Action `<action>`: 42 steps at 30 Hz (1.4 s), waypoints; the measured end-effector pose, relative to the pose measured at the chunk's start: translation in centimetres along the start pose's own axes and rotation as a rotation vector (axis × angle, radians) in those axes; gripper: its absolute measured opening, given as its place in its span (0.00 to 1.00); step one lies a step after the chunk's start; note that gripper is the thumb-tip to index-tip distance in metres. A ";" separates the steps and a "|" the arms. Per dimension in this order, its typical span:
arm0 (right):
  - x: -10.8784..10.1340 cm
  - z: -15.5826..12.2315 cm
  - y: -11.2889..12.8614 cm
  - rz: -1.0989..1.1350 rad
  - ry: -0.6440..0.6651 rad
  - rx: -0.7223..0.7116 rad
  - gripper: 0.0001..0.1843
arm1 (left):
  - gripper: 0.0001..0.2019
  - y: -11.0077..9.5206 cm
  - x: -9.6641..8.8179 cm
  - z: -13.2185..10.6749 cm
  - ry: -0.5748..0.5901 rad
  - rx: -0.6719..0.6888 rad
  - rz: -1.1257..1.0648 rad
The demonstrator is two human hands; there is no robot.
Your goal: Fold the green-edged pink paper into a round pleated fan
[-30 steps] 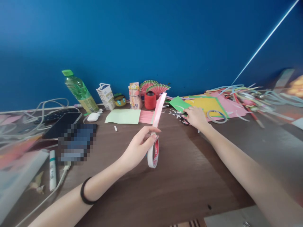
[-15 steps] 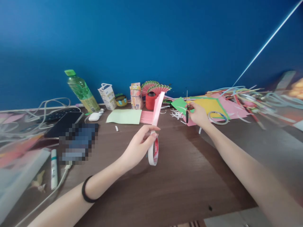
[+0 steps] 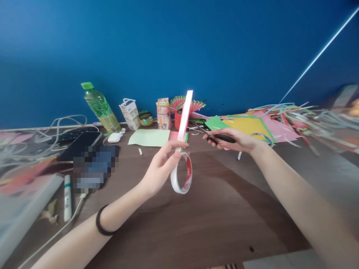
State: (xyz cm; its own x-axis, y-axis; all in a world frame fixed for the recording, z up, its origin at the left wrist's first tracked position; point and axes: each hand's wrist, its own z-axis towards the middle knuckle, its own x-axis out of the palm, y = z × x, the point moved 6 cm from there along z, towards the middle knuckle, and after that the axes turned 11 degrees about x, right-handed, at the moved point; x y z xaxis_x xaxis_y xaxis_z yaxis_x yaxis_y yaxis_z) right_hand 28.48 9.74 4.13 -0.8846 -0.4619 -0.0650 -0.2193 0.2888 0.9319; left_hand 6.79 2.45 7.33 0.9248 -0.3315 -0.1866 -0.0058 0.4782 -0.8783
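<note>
My left hand (image 3: pixel 164 164) is closed, pinching a pink folded paper strip (image 3: pixel 185 116) with white tape along its face. From the same fingers hangs a roll of double-sided tape (image 3: pixel 175 181), its red printed inner ring showing. My right hand (image 3: pixel 235 140) grips black-handled scissors (image 3: pixel 226 138), whose thin blades point left toward the strip. Whether the blades touch the tape cannot be made out. Behind the strip lie a pale green sheet (image 3: pixel 150 137) and part of a pink pleated paper.
A green bottle (image 3: pixel 102 108), milk carton (image 3: pixel 130 114), printed carton (image 3: pixel 163 114) and pleated fans (image 3: pixel 198 107) stand along the blue wall. Coloured paper (image 3: pixel 246 125) and strips (image 3: pixel 294 112) are at right. Phone (image 3: pixel 97 168), marker (image 3: pixel 67 200) and cables are at left.
My right hand has brought the scissors from the paper pile leftward, close to the strip. The left hand has turned the strip and tape roll slightly, so the roll's ring shows wider.
</note>
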 end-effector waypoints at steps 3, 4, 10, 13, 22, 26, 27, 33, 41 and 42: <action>1.1 -0.9 0.1 0.049 0.151 0.043 0.19 | 0.13 0.2 -0.3 0.0 -0.016 0.045 -0.073; 1.3 -1.1 0.3 0.048 0.171 0.025 0.19 | 0.13 0.3 -0.4 0.0 -0.019 0.054 -0.083; 2.7 -2.3 1.4 -0.013 0.236 0.010 0.20 | 0.13 0.2 -0.9 0.2 -0.035 0.085 -0.018; 3.4 -2.5 1.8 0.016 0.290 -0.008 0.23 | 0.14 0.1 -1.4 0.4 -0.061 0.093 0.023; 5.4 -3.7 1.2 -0.104 0.506 0.020 0.24 | 0.14 0.2 -2.3 0.8 -0.068 0.101 0.179; 6.1 -4.1 1.1 -0.217 0.568 0.023 0.21 | 0.14 -0.1 -2.2 0.8 -0.042 0.114 0.196; 6.2 -4.1 1.2 -0.248 0.560 0.022 0.21 | 0.13 -0.3 -2.1 0.7 -0.033 0.125 0.204; 6.5 -4.2 1.5 -0.303 0.532 0.010 0.21 | 0.14 -1.0 -1.5 0.6 0.009 0.167 0.252; 6.4 -4.1 1.6 -0.303 0.527 0.002 0.23 | 0.15 -1.2 -1.2 0.7 0.054 0.229 0.291; 6.4 -4.1 1.6 -0.300 0.534 0.001 0.23 | 0.15 -1.2 -1.1 0.7 0.060 0.238 0.296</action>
State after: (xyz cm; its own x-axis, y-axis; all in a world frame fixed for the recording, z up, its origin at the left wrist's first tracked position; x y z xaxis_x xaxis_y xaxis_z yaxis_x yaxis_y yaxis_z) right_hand 24.14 3.76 6.64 -0.4557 -0.8795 -0.1372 -0.4275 0.0811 0.9004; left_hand 6.04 2.79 8.90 0.8726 -0.1945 -0.4480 -0.1739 0.7334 -0.6572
